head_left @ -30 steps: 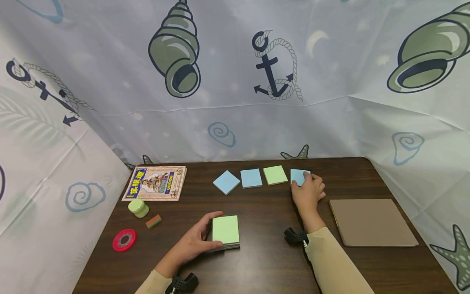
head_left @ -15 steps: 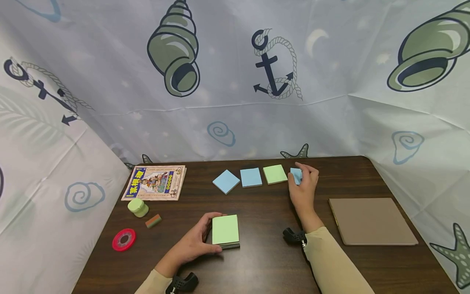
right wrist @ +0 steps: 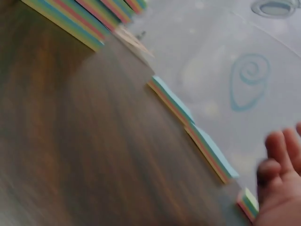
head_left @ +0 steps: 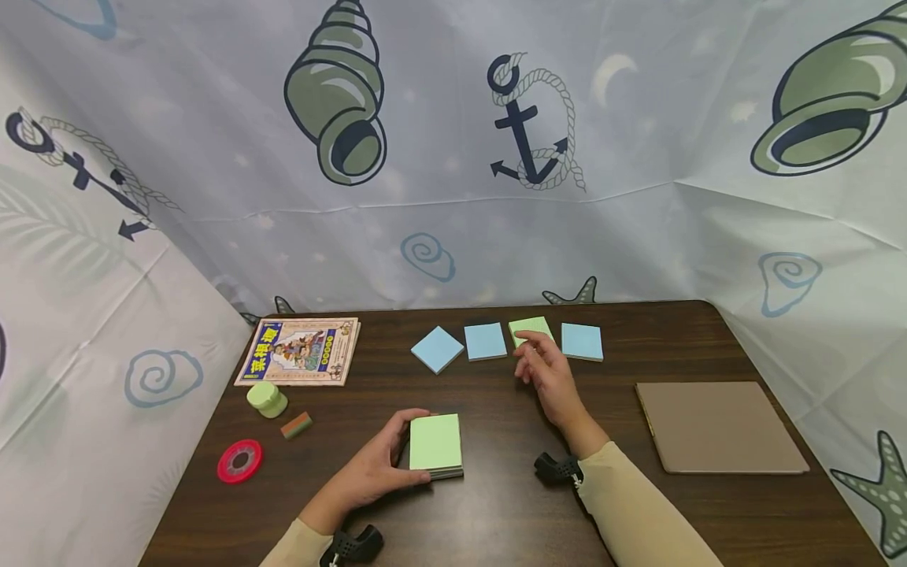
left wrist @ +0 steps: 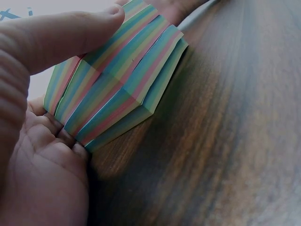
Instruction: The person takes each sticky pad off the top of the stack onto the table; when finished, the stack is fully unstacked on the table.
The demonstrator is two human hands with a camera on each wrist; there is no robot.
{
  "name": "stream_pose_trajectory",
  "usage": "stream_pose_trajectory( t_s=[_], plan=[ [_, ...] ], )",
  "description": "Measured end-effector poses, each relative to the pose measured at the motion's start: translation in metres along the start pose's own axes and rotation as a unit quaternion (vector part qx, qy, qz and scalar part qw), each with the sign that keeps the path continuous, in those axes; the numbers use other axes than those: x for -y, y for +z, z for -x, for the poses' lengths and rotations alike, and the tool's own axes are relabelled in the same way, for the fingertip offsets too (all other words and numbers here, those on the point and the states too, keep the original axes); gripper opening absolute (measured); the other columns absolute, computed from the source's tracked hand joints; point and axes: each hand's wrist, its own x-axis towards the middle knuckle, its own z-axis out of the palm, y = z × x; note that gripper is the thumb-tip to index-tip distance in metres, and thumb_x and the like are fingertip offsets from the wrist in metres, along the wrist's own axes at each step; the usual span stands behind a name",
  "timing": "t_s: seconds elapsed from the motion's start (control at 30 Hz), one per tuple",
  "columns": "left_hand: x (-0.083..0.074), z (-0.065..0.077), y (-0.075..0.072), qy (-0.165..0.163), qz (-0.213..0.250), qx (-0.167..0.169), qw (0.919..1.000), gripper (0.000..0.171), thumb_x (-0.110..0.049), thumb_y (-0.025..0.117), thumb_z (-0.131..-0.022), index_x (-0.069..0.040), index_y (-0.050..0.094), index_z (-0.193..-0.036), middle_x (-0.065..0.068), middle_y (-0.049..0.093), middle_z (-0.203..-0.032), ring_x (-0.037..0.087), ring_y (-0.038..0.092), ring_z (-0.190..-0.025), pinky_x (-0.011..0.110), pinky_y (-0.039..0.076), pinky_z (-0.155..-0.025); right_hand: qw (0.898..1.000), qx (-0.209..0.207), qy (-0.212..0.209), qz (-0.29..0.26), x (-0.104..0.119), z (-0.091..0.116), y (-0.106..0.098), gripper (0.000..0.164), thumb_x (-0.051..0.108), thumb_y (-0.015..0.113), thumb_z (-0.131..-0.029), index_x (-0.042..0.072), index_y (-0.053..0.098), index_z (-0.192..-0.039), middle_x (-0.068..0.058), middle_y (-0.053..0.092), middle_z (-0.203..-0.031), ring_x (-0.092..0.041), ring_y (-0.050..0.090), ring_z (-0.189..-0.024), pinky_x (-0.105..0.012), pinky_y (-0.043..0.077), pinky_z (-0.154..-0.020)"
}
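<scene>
Three blue pads (head_left: 437, 350) (head_left: 485, 342) (head_left: 582, 342) and one green pad (head_left: 530, 324) are lying in a row along the far part of the tabletop (head_left: 510, 504). Nearer, the left hand (head_left: 386, 461) is gripping the green-topped stack (head_left: 435, 445) between thumb and fingers. The right hand (head_left: 551, 379) is hovering by the green pad, its fingers loosely bent and holding nothing; whether they are touching it, I cannot quite tell. The step in hand seems to be steadying the stack while the right hand is attending to the row. Lifting a pad would be calling for fingers pinching opposite edges without nudging its neighbours.
</scene>
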Motion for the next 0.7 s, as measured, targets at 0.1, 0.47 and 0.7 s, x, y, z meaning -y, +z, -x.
stream_pose_trajectory(
  t_s=[0.1, 0.47, 0.7],
  plan=[
    [0.000, 0.000, 0.000, -0.005, -0.004, -0.001, 1.0000, 0.096, -0.008, 0.089, -0.091, -0.005, 0.029, -0.165, 0.016, 0.046, -0.163, 0.008, 0.052, -0.137, 0.015, 0.038, -0.112, 0.996, 0.073, 0.031, -0.038, -0.002, 0.005, 0.013, 0.044, 0.016, 0.047, -0.117, -0.014, 0.044, -0.149, -0.015, 0.059, -0.112, -0.018, 0.061, -0.077, -0.028, 0.045, -0.063],
    [-0.004, 0.000, 0.000, -0.017, -0.012, -0.003, 0.9998, 0.091, -0.013, 0.089, -0.092, -0.014, 0.033, -0.164, 0.009, 0.048, -0.161, 0.010, 0.053, -0.136, 0.016, 0.040, -0.112, 0.975, 0.194, 0.101, -0.025, -0.004, 0.023, 0.059, 0.043, 0.016, 0.047, -0.117, -0.008, 0.045, -0.152, -0.036, 0.049, -0.123, -0.016, 0.055, -0.073, -0.026, 0.044, -0.055],
    [-0.005, 0.000, 0.000, -0.023, -0.011, -0.007, 0.9996, 0.091, -0.014, 0.090, -0.091, -0.014, 0.034, -0.163, 0.010, 0.049, -0.159, 0.010, 0.053, -0.136, 0.016, 0.038, -0.112, 0.964, 0.237, 0.121, 0.000, -0.002, 0.029, 0.069, 0.044, 0.013, 0.056, -0.113, -0.002, 0.048, -0.154, -0.040, 0.047, -0.128, -0.013, 0.049, -0.067, -0.025, 0.043, -0.055]
  ],
)
